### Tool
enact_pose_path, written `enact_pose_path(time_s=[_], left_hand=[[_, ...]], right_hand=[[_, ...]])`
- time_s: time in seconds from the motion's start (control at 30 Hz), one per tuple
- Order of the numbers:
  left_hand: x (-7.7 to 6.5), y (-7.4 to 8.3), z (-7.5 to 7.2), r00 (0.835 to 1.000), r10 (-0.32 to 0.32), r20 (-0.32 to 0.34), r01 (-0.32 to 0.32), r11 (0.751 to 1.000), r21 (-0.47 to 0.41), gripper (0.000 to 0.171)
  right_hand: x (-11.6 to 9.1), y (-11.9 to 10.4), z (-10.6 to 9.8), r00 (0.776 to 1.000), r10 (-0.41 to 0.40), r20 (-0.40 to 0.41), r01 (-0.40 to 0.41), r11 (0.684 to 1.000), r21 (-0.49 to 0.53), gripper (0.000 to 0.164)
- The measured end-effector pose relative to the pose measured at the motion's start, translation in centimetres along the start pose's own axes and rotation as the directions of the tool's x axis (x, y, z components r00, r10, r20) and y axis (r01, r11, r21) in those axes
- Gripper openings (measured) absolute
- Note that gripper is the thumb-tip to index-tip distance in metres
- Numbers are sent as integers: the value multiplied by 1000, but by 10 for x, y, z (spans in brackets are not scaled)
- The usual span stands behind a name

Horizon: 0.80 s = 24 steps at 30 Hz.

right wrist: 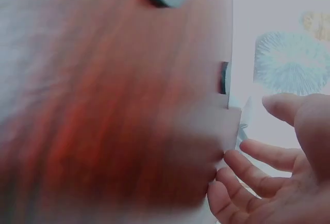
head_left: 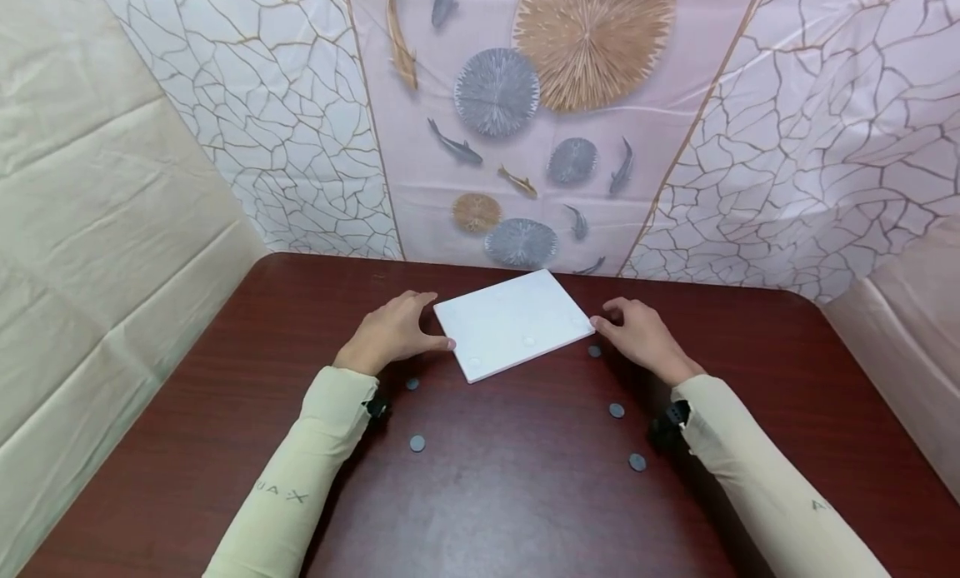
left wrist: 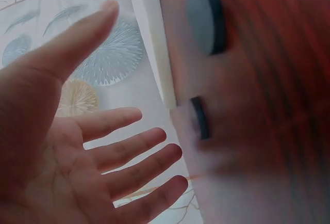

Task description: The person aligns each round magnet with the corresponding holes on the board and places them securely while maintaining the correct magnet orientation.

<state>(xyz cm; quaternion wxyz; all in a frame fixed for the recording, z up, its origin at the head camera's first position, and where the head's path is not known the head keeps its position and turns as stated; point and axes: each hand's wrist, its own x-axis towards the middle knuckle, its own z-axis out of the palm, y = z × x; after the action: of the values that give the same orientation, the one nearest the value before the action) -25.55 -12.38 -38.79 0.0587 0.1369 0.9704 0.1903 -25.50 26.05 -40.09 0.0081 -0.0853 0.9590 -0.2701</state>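
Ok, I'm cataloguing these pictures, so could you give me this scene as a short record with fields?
main item: white board, askew, faint round marks on top
small items: five dark discs, two on the left, three on the right
left side: left hand, fingers extended, thumb at the board's left edge; contact unclear
right side: right hand, fingers loosely bent, thumb by the board's right corner; contact unclear
surface: red-brown table
backdrop: patterned cloth

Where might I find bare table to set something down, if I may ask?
The table is bare between the left discs and right discs, in front of the white board, and outside both sleeves. Crowded: the board's ends, by the left hand and right hand.
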Motion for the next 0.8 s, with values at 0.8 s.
enact_pose_path(time_s=[0.8], left_hand=[[-3, 14, 11, 982, 49, 181, -62, 996, 65, 105]], right_hand=[[11, -3, 9, 991, 25, 131, -41, 991, 127, 28]])
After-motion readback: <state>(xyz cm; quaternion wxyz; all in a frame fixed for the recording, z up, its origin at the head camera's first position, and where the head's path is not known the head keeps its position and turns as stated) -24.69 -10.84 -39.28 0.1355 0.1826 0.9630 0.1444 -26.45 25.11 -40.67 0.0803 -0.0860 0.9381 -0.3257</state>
